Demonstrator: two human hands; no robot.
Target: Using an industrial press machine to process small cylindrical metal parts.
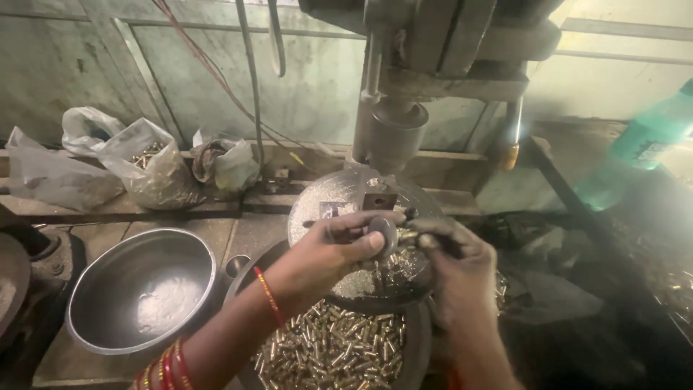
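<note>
A small round metal piece (382, 232) sits pinched between the thumb and fingers of the left hand (343, 249), held just over the round metal plate (339, 198) of the drill press (404, 108). The right hand (455, 263) is closed beside it, its fingertips meeting the left hand's at the piece; what it grips, if anything, is too blurred to tell. Just below the plate, toward the person, a bowl (422, 347) is heaped with small brass parts (332, 350). Left of the plate an empty steel bowl (141, 289) rests on the tabletop (216, 231). Beyond the plate to the left, against the wall, stand several plastic bags (155, 170), one showing brass parts inside. Far right of the plate a green plastic bottle (639, 144) leans, blurred. Red and gold bangles (166, 368) circle the left wrist, with a red thread (268, 295) further up toward the hand.
</note>
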